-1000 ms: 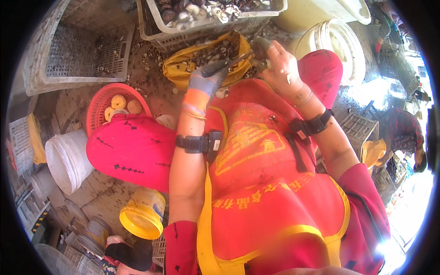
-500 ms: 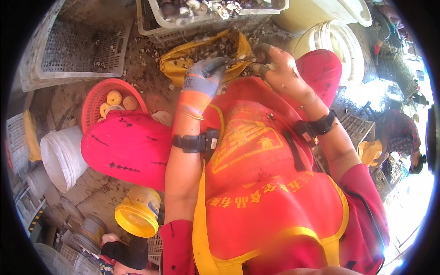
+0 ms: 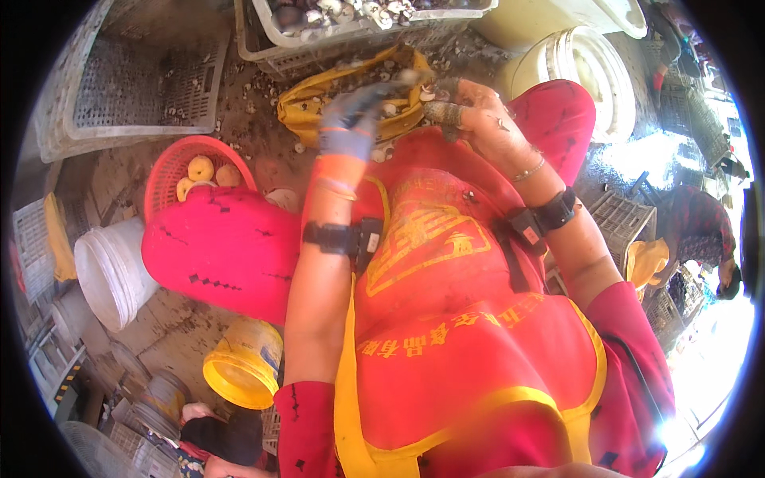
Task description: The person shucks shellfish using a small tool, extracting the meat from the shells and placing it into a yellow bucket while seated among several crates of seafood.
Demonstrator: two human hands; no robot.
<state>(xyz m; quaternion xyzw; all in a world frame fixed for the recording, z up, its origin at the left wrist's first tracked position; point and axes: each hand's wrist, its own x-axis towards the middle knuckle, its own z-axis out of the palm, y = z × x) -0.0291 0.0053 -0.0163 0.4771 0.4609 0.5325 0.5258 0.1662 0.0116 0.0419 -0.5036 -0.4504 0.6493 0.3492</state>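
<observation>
My left hand point(image 3: 349, 119), in a grey glove with an orange cuff, is over the left part of a yellow-rimmed basin point(image 3: 296, 111) and smeared by motion. A thin dark tool point(image 3: 392, 85) sticks out of its closed fingers, and a blurred pale piece point(image 3: 409, 77) shows at the tip. Just right of the basin, my right hand point(image 3: 476, 115), with dirty coverings on its fingers, is closed around something small; only a pale bit point(image 3: 429, 92) shows. Small pale and dark pieces lie in the basin, partly hidden by my left hand.
Ahead stands a crate point(image 3: 271, 40) heaped with white and dark pieces. At left are a grey crate point(image 3: 143, 131), a red basket point(image 3: 155, 179) of round yellowish things, a white bucket point(image 3: 115, 275) and a yellow bucket point(image 3: 243, 362). A white tub point(image 3: 590, 80) stands right. Other people are nearby.
The tool in my left hand has drawn away from my right hand, up and left, over the basin. My right hand has shifted slightly and stays closed.
</observation>
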